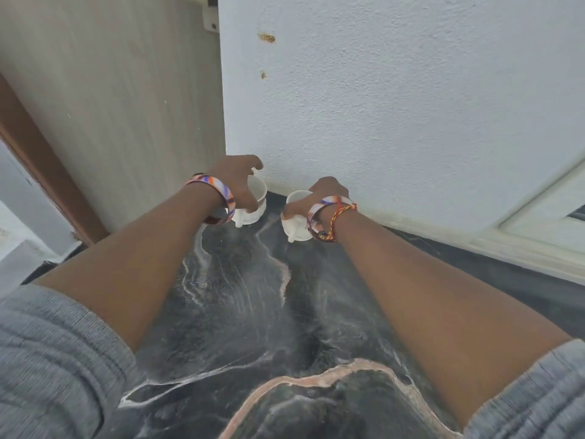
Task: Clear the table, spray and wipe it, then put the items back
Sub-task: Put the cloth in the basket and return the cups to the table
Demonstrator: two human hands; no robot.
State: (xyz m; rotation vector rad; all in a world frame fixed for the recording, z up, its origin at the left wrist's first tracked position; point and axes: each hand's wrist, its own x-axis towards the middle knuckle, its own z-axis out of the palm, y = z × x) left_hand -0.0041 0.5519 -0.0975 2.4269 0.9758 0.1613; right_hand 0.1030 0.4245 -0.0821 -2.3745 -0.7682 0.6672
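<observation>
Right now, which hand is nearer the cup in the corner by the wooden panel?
Left. The left hand curls over that cup; the right hand grips the other cup alongside.

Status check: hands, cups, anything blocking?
Left hand curled over the left cup, fingers around its rim. Right hand gripping the right cup. Both cups at the table's far edge, by the wall. Nothing blocking.

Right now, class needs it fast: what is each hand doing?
Left hand: fingers curled over the left cup, gripping its rim.
Right hand: curled round the right cup, holding it.
</observation>
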